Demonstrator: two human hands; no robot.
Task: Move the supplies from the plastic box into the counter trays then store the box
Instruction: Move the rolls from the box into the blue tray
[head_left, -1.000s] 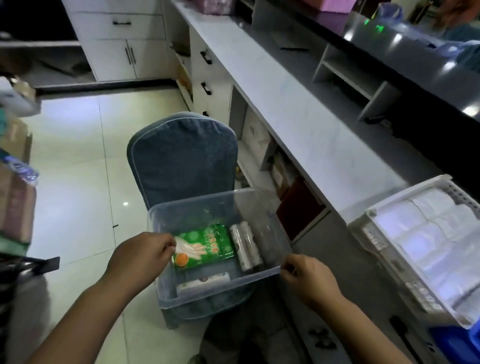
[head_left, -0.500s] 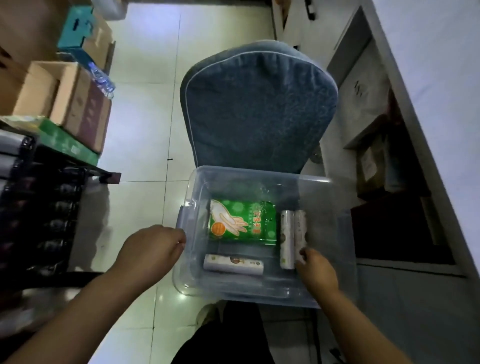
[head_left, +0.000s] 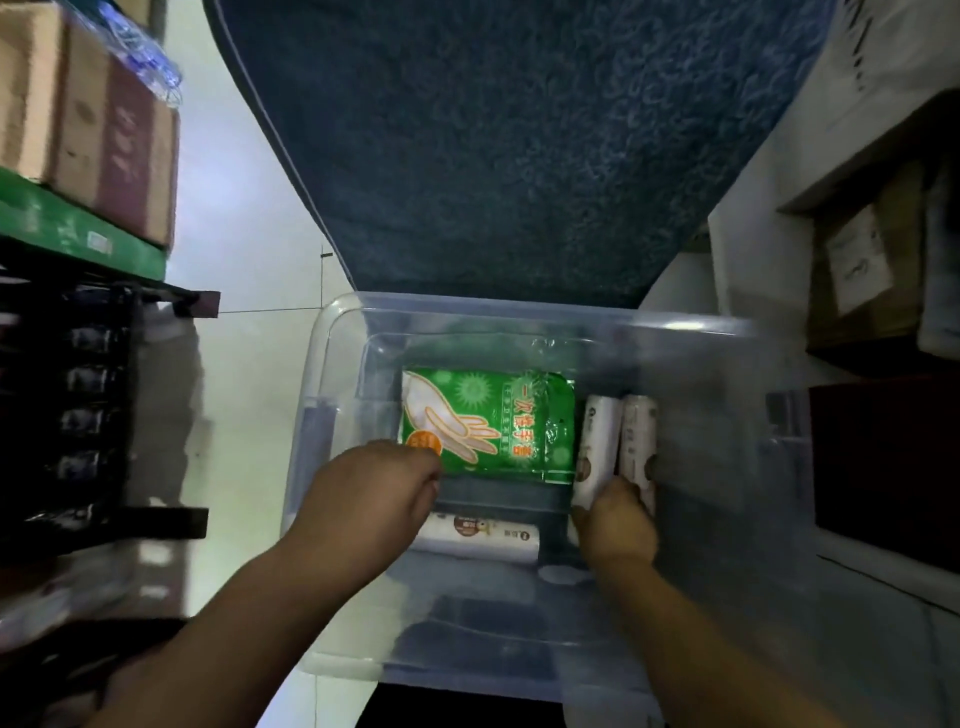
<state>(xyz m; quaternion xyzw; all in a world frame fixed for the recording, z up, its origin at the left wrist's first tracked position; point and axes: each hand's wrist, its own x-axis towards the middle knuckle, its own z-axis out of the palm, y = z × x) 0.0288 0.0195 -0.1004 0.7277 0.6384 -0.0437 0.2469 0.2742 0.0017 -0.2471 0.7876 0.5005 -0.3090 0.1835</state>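
Note:
A clear plastic box (head_left: 332, 332) sits on a blue-covered chair (head_left: 509, 145). Inside lie a green packet of disposable gloves (head_left: 498, 421), two white rolls (head_left: 618, 436) standing side by side at the right, and a third white roll (head_left: 488, 535) lying along the near side. My left hand (head_left: 369, 499) is inside the box, its fingers curled at the packet's near left corner and above the lying roll. My right hand (head_left: 618, 525) is closed around the near ends of the two rolls.
Cardboard boxes (head_left: 88, 119) on a green board and a dark rack (head_left: 88, 415) stand to the left. White counter cabinets with open shelves holding a box (head_left: 862, 270) rise at the right. Pale tiled floor (head_left: 249, 218) shows between the chair and the rack.
My head has dropped closer over the box. My left hand left the box's rim and went inside to the green packet. My right hand closed on the two rolls.

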